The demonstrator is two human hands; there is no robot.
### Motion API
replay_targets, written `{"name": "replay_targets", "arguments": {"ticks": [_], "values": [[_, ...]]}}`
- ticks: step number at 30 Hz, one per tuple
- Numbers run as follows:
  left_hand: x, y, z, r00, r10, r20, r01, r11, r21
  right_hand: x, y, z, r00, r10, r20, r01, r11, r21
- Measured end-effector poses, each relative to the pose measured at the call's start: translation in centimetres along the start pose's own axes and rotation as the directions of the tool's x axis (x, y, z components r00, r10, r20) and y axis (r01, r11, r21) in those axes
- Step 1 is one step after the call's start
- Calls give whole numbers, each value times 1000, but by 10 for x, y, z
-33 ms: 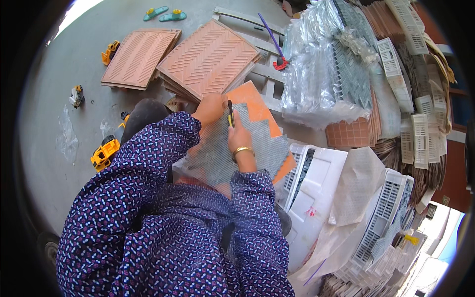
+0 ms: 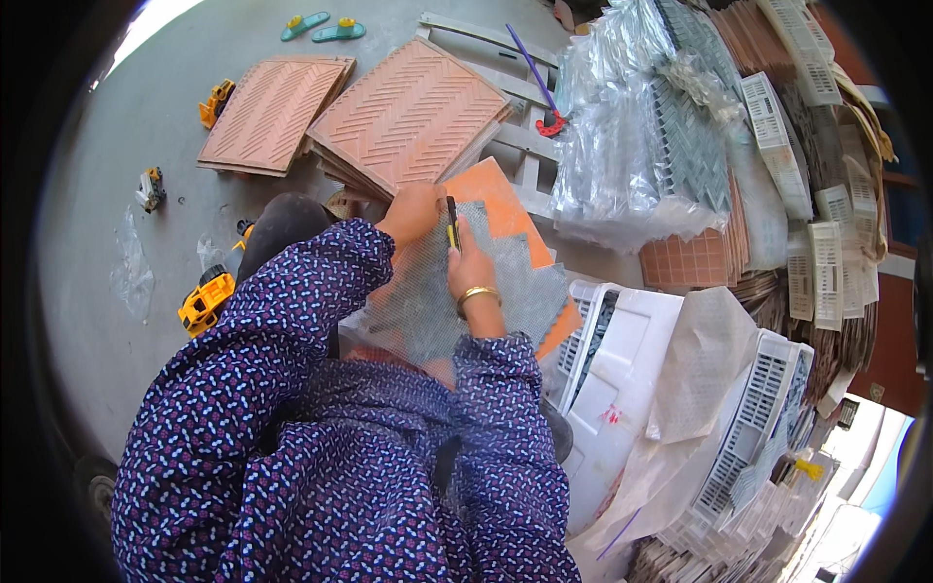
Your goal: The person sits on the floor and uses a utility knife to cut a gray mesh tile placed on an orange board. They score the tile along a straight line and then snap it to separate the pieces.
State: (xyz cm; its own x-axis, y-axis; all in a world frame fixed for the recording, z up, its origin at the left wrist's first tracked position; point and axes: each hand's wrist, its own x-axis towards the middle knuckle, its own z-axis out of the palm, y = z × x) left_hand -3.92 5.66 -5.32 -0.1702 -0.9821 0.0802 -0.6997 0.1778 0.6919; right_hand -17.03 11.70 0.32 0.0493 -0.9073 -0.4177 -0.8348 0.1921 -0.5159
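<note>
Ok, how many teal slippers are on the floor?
2. Both lie on the floor at upper left, beyond the smaller pink stack: the left slipper and, just beside it, the right slipper. Others could be hidden behind the stacks.

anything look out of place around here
Yes: yellow toy vehicles sit on the floor at left, playthings in a work area; a crumpled plastic sheet lies there like litter, and a red smudge marks the white panel.
</note>
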Motion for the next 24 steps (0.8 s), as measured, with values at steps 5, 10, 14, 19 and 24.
{"name": "replay_targets", "arguments": {"ticks": [5,10,14,19,24], "values": [[-1,-3,2,998,41,-47,-44,997,-63,0,16,13,996,-84,-39,85,996,17],[-4,-1,1,989,91,-113,-92,996,-9,-2,26,23,997,-74,8,70,971,229],[-6,13,-9,987,149,-67,-153,986,-64,2,27,17,993,-119,8,114,966,233],[-5,11,-12,995,48,-82,-53,997,-56,-5,20,11,986,-159,44,152,980,127],[-7,10,-14,997,36,-69,-45,990,-133,-28,12,4,990,-126,55,123,991,55]]}}
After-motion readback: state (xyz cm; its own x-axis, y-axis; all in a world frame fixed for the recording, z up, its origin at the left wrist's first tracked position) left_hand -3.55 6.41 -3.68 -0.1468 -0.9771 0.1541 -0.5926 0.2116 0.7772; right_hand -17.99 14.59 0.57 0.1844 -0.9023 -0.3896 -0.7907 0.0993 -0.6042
